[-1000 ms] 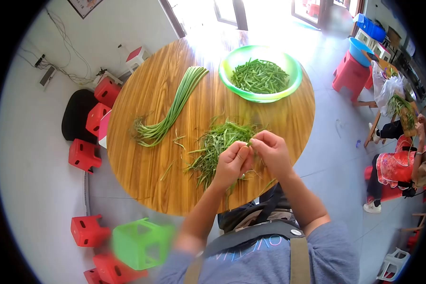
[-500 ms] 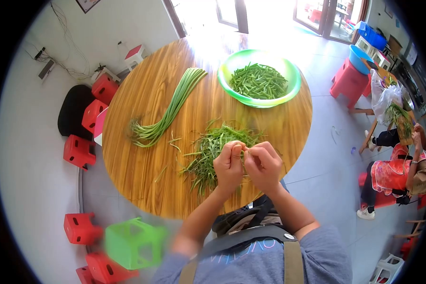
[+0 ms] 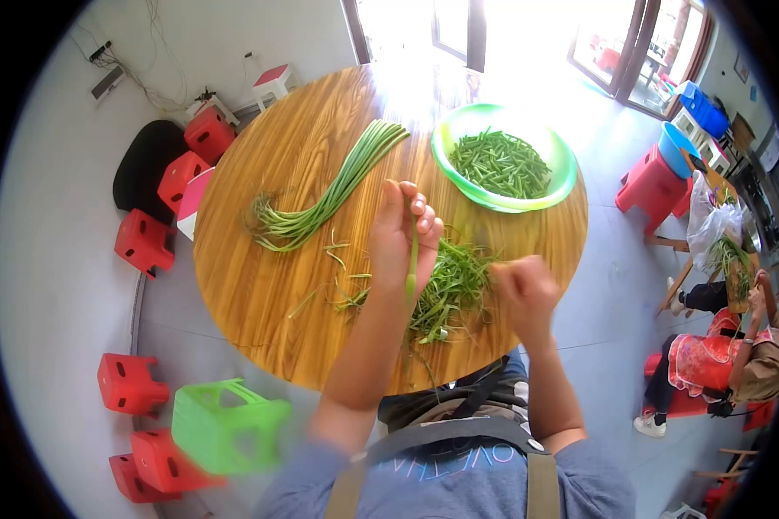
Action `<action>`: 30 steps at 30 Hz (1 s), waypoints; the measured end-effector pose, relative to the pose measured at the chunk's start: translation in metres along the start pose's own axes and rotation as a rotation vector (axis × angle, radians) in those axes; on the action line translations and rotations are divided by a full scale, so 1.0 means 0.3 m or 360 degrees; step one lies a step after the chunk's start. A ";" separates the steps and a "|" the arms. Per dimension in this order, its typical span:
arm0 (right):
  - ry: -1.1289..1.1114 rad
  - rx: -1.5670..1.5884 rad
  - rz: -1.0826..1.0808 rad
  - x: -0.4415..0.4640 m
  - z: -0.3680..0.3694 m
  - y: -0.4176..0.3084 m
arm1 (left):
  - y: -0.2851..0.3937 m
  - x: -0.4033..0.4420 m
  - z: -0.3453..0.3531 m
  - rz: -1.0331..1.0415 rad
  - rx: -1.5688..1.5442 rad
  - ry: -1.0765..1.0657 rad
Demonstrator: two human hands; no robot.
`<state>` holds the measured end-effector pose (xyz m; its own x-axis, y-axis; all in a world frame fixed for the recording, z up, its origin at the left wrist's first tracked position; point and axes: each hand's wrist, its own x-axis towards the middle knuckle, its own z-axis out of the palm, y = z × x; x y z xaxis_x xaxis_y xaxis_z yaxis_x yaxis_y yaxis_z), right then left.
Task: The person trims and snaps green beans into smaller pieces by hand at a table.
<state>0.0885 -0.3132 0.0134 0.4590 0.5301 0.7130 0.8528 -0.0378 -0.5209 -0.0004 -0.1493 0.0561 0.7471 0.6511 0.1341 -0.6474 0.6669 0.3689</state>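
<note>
My left hand is raised over the wooden table, its fingers closed round a garlic scape whose thin lower end hangs down by the wrist. To the right, my right hand is curled closed and slightly blurred; whatever it pinches is hidden. Between and below the hands lies a heap of green trimmings. A bundle of long garlic scapes rests on the left of the table, its tips tangled. Farther back, a green-and-white bowl holds many short cut pieces.
The round wooden table stands before me, with loose scraps on it. Red stools line the left wall, near a green stool. At right, a person in a red apron sits handling greens beside a blue basin.
My hands were together over the heap; now they are apart. The left has gone up and forward with the scape, the right out to the right. The camera view has shifted slightly.
</note>
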 end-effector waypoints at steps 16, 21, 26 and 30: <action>-0.0183 0.0910 0.0329 0.024 0.070 -0.133 | -0.082 -0.057 0.036 0.0232 0.1112 -0.0050; -0.0169 0.0679 0.0133 0.021 0.050 -0.083 | -0.053 -0.068 0.058 0.0266 0.1527 -0.0211; -0.0273 0.0382 -0.0069 0.053 -0.053 -0.013 | -0.025 -0.081 0.130 0.0988 0.2681 -0.0743; -0.0425 0.0614 0.0082 0.075 -0.128 0.026 | -0.001 -0.089 0.133 0.1056 0.2901 -0.1132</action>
<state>0.1151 -0.3342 0.0433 0.3752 0.7371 0.5621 0.6522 0.2210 -0.7251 -0.0141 -0.1814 0.0890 0.7188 0.0664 0.6920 -0.2588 -0.8983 0.3551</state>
